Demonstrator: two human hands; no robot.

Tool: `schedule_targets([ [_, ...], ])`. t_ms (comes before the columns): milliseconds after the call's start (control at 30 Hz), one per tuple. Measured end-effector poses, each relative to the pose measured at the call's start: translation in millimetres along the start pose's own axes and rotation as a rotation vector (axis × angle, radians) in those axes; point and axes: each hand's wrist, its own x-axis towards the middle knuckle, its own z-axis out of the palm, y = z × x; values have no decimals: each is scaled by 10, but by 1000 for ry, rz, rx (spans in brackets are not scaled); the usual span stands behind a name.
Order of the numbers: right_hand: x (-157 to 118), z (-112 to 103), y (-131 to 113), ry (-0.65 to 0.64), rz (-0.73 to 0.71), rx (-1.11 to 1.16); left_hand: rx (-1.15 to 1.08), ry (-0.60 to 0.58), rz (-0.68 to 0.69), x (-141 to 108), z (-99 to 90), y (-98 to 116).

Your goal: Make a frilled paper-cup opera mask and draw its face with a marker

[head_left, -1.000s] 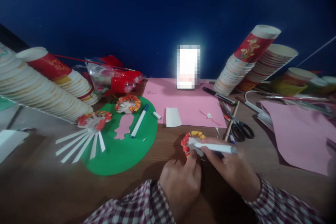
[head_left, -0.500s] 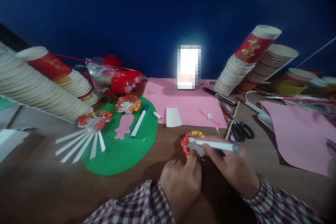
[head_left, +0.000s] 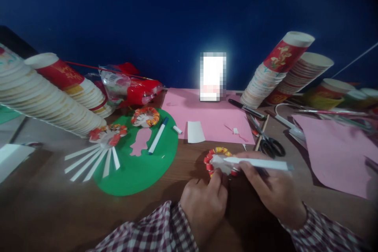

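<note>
A cut paper cup [head_left: 220, 159], its red and yellow strips curled into a ring about a whitish middle, lies on the table before me. My left hand [head_left: 205, 201] pinches its near edge, fingers folded and thumb pressed down. Held in my right hand [head_left: 273, 189] is a white marker pen [head_left: 260, 163], lying nearly level with its tip pointing left over the cup's middle. Whether the tip touches the cup, I cannot tell. A white slip of paper [head_left: 195, 132] lies just beyond, partly on a pink sheet [head_left: 177, 106].
On the left, a green paper disc [head_left: 132, 177] carries a second marker [head_left: 158, 136], a pink cutout [head_left: 141, 141] and curled cup pieces [head_left: 144, 117]. Scissors [head_left: 270, 145] lie to the right. Cup stacks [head_left: 265, 80] lean at both sides; a bright phone [head_left: 212, 78] stands behind.
My right hand has moved a little to the right with the marker pen, drawing its tip slightly rightward over the cup. My left hand has stayed on the cup.
</note>
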Motion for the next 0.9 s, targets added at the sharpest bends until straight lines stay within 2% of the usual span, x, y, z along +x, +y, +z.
schedule_targets([
  [167, -24, -77, 25, 57, 33, -57, -38, -97, 33, 17, -27, -14],
  [433, -53, 47, 66, 11, -12, -38, -30, -132, 44, 23, -47, -38],
  [733, -46, 51, 111, 13, -13, -70, 1, -73, 54, 4, 8, -24],
  [900, -37, 58, 110, 29, -8, -98, -27, -92, 32, 17, 8, 1],
])
